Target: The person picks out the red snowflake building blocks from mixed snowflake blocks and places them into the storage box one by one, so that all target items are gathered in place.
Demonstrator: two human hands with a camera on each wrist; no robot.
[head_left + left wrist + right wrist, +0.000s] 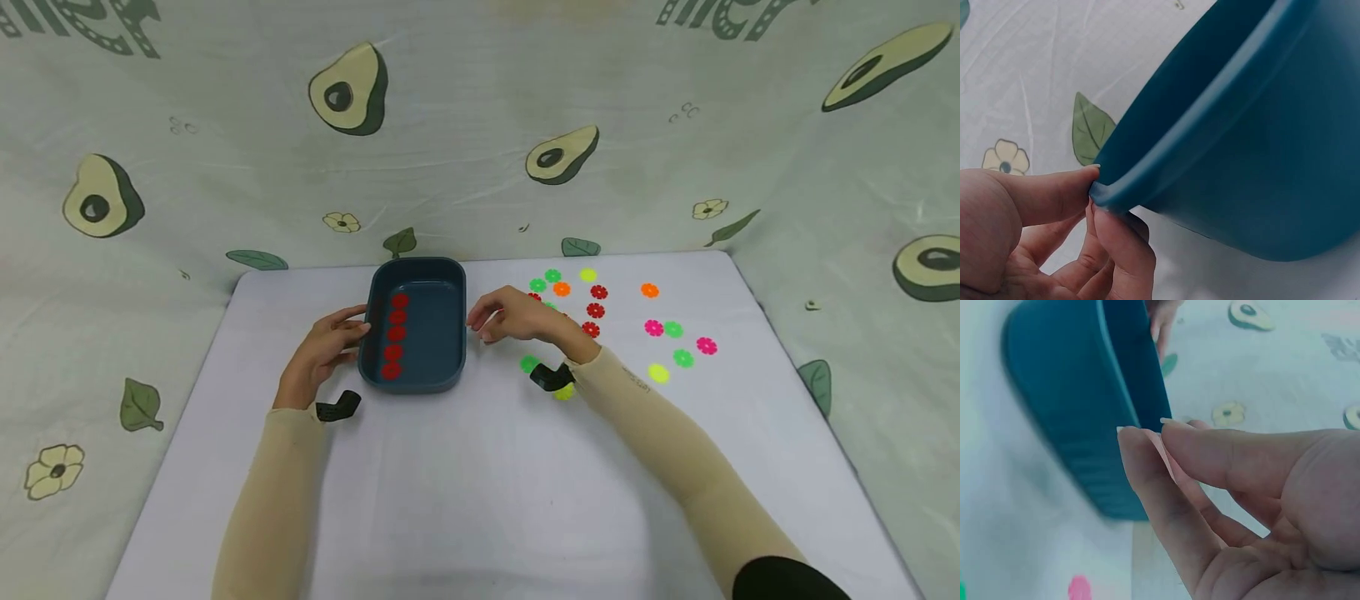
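A dark blue rectangular tray [438,333] with rounded corners stands left of the table's middle. Inside it, along the left side, several red flower-shaped discs [396,333] form a row. My left hand [324,348] pinches the left rim between thumb and fingers; the left wrist view shows the thumb [1054,194] on top of the rim [1166,150]. Just beyond the tray's right side is my right hand [510,315], fingers loosely bent. In the right wrist view its thumb and index fingertip [1135,440] come close together near the rim, with nothing visible held.
Loose discs lie on the white table [465,500] to the right: red discs [596,311], green discs [683,358], pink discs [707,345], orange discs [649,290] and yellow discs [658,372]. My right forearm partly covers some. An avocado-patterned cloth [450,192] hangs behind.
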